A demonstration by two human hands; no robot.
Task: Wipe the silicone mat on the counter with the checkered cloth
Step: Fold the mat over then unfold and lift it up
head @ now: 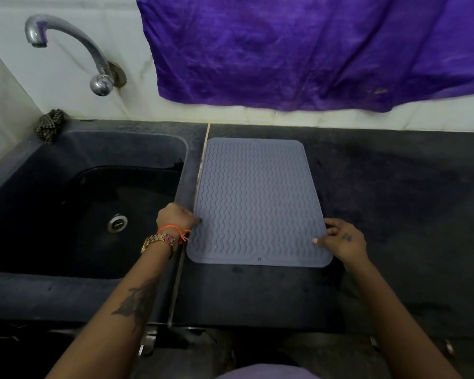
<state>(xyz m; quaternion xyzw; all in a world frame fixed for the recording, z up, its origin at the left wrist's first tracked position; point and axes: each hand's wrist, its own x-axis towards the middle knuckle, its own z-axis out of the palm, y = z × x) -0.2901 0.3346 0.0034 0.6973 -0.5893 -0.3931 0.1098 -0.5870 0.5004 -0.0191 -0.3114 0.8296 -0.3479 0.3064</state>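
A grey silicone mat with wavy ridges lies flat on the dark counter, just right of the sink. My left hand pinches the mat's left edge near its front corner. At the mat's right edge, near the front, my right hand pinches it with thumb and fingers. The checkered cloth sits bunched up at the sink's far left corner, away from both hands.
A dark sink with a metal drain lies to the left, and a chrome tap juts from the tiled wall above it. A purple cloth hangs on the wall behind the counter.
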